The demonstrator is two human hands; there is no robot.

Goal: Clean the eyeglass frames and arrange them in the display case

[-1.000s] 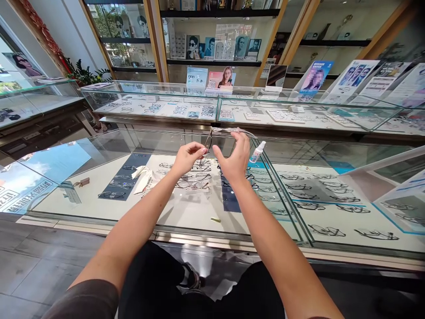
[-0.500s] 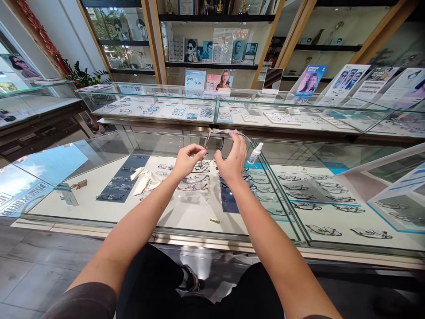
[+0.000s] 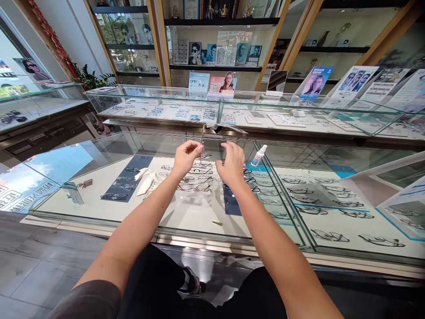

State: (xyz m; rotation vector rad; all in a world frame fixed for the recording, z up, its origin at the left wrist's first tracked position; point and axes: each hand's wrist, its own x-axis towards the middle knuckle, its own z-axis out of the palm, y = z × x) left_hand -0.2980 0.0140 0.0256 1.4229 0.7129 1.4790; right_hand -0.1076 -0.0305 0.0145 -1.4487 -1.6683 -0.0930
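I hold both hands out over a glass display case (image 3: 99, 153) of eyeglasses. My left hand (image 3: 185, 157) is pinched shut on a thin-framed pair of glasses (image 3: 202, 141), lifted above the glass. A clear plastic sleeve (image 3: 229, 129) hangs off the top of the glasses and sticks out to the right. My right hand (image 3: 232, 163) hovers just below that sleeve with its fingers loosely apart, and it holds nothing that I can see. Rows of eyeglasses (image 3: 194, 182) lie inside the case under both hands.
A small white spray bottle (image 3: 258, 155) stands on the glass right of my right hand. A white cloth (image 3: 148, 179) lies left of the rows, as does a brown tag (image 3: 84, 182). A small gold piece (image 3: 217, 223) lies near the front edge. Another case (image 3: 159, 95) and shelves stand behind.
My right hand has let go of the plastic sleeve and dropped lower. The left hand keeps its pinch on the glasses, which now stand more upright.
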